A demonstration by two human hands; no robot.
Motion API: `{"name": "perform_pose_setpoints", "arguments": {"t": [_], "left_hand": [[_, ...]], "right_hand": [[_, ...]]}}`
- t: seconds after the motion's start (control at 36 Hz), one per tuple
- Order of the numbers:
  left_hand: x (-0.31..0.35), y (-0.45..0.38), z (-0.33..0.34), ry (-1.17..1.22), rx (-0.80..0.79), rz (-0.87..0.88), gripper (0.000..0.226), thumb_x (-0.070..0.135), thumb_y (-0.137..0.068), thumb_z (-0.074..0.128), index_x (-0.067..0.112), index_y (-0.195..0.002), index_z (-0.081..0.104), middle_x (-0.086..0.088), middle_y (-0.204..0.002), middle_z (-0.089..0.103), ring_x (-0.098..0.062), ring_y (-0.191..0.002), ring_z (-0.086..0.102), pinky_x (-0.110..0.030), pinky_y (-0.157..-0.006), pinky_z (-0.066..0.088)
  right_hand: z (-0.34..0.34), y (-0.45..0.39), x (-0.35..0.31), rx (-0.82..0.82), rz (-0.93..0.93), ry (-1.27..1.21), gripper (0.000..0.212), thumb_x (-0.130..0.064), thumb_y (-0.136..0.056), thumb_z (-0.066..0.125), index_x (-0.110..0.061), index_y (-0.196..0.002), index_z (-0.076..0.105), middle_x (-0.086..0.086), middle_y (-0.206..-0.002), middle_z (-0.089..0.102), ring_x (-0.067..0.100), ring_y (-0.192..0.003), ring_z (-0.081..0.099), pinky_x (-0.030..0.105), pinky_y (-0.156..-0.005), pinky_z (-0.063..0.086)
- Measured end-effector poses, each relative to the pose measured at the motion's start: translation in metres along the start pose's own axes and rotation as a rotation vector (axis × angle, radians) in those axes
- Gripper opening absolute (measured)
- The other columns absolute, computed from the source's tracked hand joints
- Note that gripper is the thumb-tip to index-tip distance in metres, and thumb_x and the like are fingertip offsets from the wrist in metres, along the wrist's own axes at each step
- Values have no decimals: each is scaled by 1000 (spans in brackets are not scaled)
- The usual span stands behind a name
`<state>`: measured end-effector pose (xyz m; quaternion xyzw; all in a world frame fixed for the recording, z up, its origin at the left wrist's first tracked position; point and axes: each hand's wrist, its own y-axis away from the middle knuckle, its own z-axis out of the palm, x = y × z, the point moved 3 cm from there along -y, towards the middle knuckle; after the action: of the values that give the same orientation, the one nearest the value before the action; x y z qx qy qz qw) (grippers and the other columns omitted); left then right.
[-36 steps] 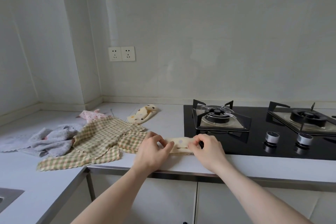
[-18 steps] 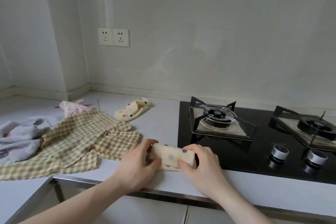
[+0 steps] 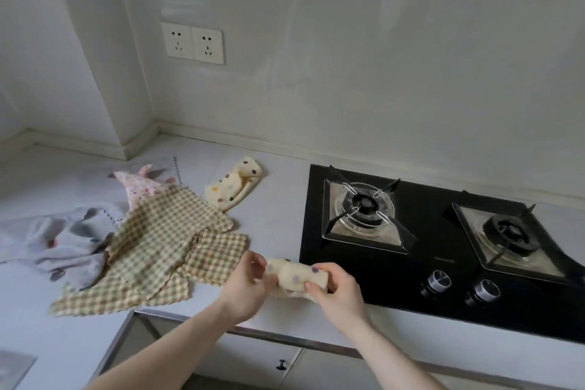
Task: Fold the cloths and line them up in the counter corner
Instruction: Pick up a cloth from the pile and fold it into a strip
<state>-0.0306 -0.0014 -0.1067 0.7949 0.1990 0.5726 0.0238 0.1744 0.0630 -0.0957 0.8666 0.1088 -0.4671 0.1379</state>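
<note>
A cream cloth with purple dots (image 3: 294, 274), folded into a narrow strip, is held just above the counter's front edge. My left hand (image 3: 245, 283) grips its left end and my right hand (image 3: 337, 290) pinches its right end. A second cream dotted cloth (image 3: 234, 187) lies folded farther back. Two green checked cloths (image 3: 158, 244) lie spread to the left, partly over a grey cloth (image 3: 68, 247) and a pink dotted cloth (image 3: 139, 185). The counter corner (image 3: 158, 133) is at the back left.
A black gas hob (image 3: 443, 244) with two burners and two knobs fills the counter's right side, close to my right hand. A double wall socket (image 3: 192, 43) sits above the corner. A sink edge (image 3: 12, 367) shows at the bottom left.
Both hands have lifted the folded dotted cloth slightly off the counter and closed tighter on its ends. My head has moved closer and turned, so the hob fills more of the view.
</note>
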Motion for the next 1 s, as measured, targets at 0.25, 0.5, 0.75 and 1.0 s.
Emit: {"name": "perform_pose_setpoints", "arguments": {"t": [0.25,0.5,0.75,1.0], "left_hand": [[132,76,-39,69,-214,-36,34,41,-73,79,20,-99,72,1,-93,76,-13,-93,71,-30,-88,54],[217,91,-26,20,-366,78,20,23,-84,76,10,-95,65,2,-79,73,-15,-78,68,-31,-73,55],[305,98,76,-15,-565,176,23,36,-94,70,20,-111,68,2,-99,77,-21,-92,73,-39,-86,58],[368,116,232,-119,-631,336,17,34,-97,67,17,-98,70,0,-82,76,-12,-68,67,-30,-67,53]], "right_hand": [[-82,60,-108,-73,47,-47,31,-22,-84,78,-38,-108,67,-19,-102,71,4,-95,68,25,-83,56],[-164,110,-144,43,123,-148,32,-32,-79,84,-32,-106,68,-8,-96,76,7,-88,72,26,-79,58],[-270,156,-109,284,175,-255,27,-23,-87,76,-29,-112,67,-11,-103,76,4,-99,71,31,-87,59],[-396,218,-31,486,247,-284,16,-35,-92,69,-30,-107,70,-6,-88,75,9,-77,70,24,-68,56]]}}
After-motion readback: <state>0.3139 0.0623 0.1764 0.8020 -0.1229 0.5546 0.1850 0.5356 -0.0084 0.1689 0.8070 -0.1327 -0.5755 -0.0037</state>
